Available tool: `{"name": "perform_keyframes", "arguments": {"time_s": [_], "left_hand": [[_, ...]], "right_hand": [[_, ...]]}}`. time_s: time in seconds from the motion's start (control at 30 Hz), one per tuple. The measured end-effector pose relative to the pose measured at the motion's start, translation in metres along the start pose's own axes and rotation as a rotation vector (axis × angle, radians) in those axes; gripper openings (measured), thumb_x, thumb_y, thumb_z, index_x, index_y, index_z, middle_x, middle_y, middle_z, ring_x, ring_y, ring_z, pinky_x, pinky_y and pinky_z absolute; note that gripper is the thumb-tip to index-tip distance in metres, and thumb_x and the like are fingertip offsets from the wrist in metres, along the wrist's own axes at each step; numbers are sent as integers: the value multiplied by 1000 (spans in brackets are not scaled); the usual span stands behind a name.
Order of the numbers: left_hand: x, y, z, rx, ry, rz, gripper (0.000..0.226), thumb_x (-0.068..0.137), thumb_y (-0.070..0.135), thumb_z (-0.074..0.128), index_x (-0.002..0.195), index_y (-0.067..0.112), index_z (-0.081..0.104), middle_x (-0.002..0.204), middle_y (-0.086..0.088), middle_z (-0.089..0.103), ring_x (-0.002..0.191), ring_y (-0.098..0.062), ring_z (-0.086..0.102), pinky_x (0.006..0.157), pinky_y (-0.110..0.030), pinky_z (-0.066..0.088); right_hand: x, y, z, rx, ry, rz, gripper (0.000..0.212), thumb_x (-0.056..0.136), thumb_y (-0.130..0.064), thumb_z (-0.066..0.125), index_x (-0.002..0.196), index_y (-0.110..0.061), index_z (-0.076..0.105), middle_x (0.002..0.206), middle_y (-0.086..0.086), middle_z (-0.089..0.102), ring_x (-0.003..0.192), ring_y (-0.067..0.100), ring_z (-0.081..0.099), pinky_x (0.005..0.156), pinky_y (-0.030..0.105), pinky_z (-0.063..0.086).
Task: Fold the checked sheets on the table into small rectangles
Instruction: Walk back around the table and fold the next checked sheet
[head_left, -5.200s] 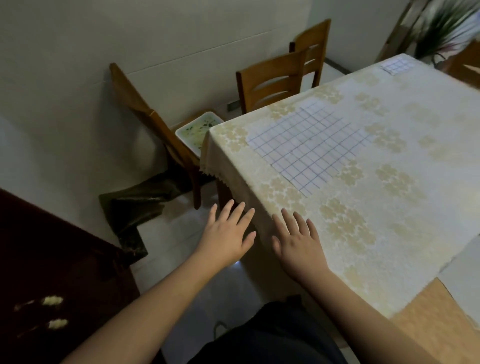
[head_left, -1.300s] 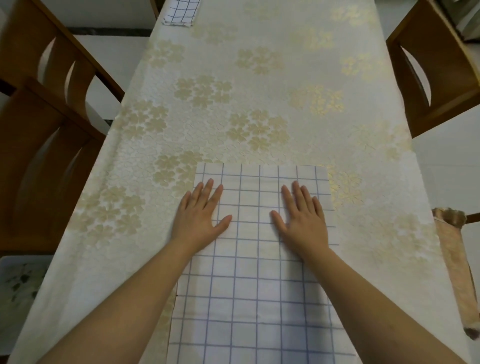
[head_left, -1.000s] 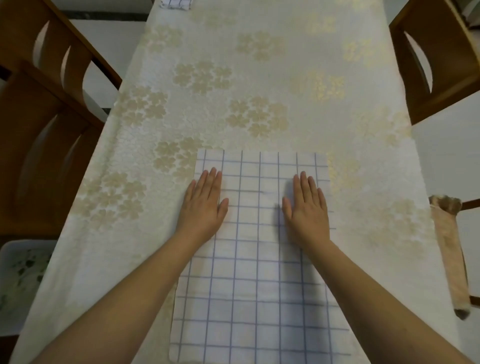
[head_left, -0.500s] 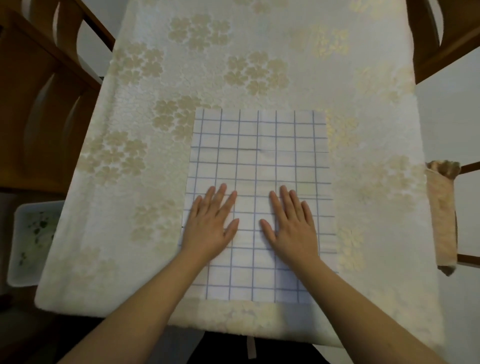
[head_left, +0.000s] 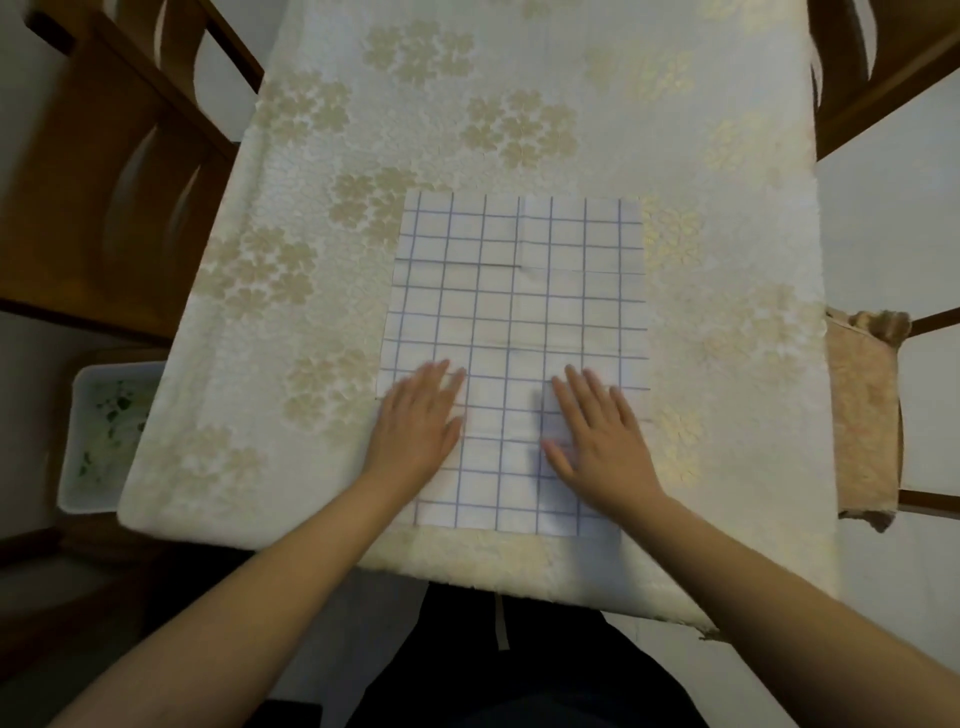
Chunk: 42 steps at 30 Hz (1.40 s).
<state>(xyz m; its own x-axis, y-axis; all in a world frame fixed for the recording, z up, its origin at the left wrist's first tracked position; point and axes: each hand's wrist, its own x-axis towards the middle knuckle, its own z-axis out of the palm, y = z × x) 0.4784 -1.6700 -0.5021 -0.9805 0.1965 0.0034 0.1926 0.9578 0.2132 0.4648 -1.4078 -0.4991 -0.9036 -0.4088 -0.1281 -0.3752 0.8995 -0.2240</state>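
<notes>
A white sheet with a blue check pattern (head_left: 514, 312) lies flat and unfolded on the table, near its front edge, with old crease lines across it. My left hand (head_left: 418, 428) rests palm down on the sheet's lower left part, fingers spread. My right hand (head_left: 602, 441) lies palm down on the lower right part, fingers apart. Neither hand grips the sheet.
The table (head_left: 519, 104) wears a cream cloth with gold flowers. Wooden chairs stand at the left (head_left: 114, 171) and upper right (head_left: 883, 67). A white tray (head_left: 98, 436) sits low at the left. A beige cloth (head_left: 865, 415) hangs at the right.
The sheet has slid toward me to the table's front edge with both hands flat on it. My hands have moved slightly apart toward the sheet's sides.
</notes>
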Motion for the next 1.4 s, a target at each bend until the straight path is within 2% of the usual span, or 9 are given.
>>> {"name": "perform_keyframes", "arguments": {"time_s": [0.1, 0.17, 0.43, 0.57, 0.67, 0.8, 0.9, 1.07, 1.4], "left_hand": [[-36, 26, 8, -66, 98, 158, 34, 89, 26, 52, 122, 17, 60, 120, -7, 65, 110, -26, 60, 87, -39, 48], [-59, 33, 15, -75, 105, 231, 23, 87, 27, 57, 106, 18, 66, 107, -3, 67, 97, -23, 62, 78, -34, 46], [-92, 36, 27, 60, 26, 289, 37, 87, 42, 56, 108, 15, 70, 116, -6, 68, 104, -24, 62, 83, -35, 53], [-92, 41, 22, 91, 126, 342, 26, 90, 31, 57, 99, 11, 72, 108, -7, 71, 100, -25, 65, 74, -34, 57], [-93, 47, 17, 130, 165, 373, 11, 87, 12, 59, 91, 11, 69, 103, -7, 71, 97, -26, 67, 67, -34, 54], [-90, 59, 7, 130, 166, 320, 8, 81, 6, 67, 83, 13, 65, 93, -3, 66, 86, -23, 63, 66, -32, 48], [-84, 70, -13, 81, 226, 258, 7, 91, 15, 59, 85, 16, 63, 87, 0, 62, 81, -20, 59, 72, -32, 45], [-65, 73, -46, 48, 302, 213, 15, 86, 9, 66, 96, 18, 58, 84, 3, 60, 80, -18, 58, 80, -32, 42], [-29, 55, -98, 101, 355, 357, 27, 92, 30, 60, 113, 14, 56, 77, 0, 63, 67, -20, 58, 62, -35, 48]], "right_hand": [[-37, -17, 7, 14, 83, -149, 62, 88, -42, 47, 142, -11, 47, 143, 10, 51, 133, 28, 47, 111, 40, 28], [-54, -19, 15, 41, 135, -187, 54, 84, -39, 56, 130, -11, 57, 127, 8, 60, 117, 27, 57, 100, 37, 35], [-78, -14, 31, -37, 64, -280, 55, 81, -47, 68, 123, -11, 62, 129, 9, 61, 117, 28, 57, 90, 41, 49], [-75, -15, 28, -20, 171, -351, 29, 89, -35, 57, 109, -16, 68, 119, 8, 66, 108, 28, 61, 84, 40, 48], [-72, -14, 25, 4, 212, -430, 12, 86, -22, 64, 94, -17, 70, 105, 2, 70, 97, 26, 64, 78, 37, 43], [-71, -17, 15, 6, 246, -420, 7, 80, -9, 64, 79, -17, 63, 80, -1, 65, 79, 23, 62, 71, 33, 40], [-68, -20, -2, 42, 341, -371, 12, 84, -10, 61, 76, -17, 59, 68, -2, 59, 66, 22, 59, 69, 33, 42], [-68, -9, -39, 17, 349, -343, 16, 86, -36, 69, 92, -22, 65, 78, -6, 66, 74, 19, 62, 77, 35, 45], [-42, 9, -99, 57, 545, -196, 7, 88, -22, 63, 86, -20, 69, 71, -5, 66, 64, 21, 62, 71, 35, 44]]}}
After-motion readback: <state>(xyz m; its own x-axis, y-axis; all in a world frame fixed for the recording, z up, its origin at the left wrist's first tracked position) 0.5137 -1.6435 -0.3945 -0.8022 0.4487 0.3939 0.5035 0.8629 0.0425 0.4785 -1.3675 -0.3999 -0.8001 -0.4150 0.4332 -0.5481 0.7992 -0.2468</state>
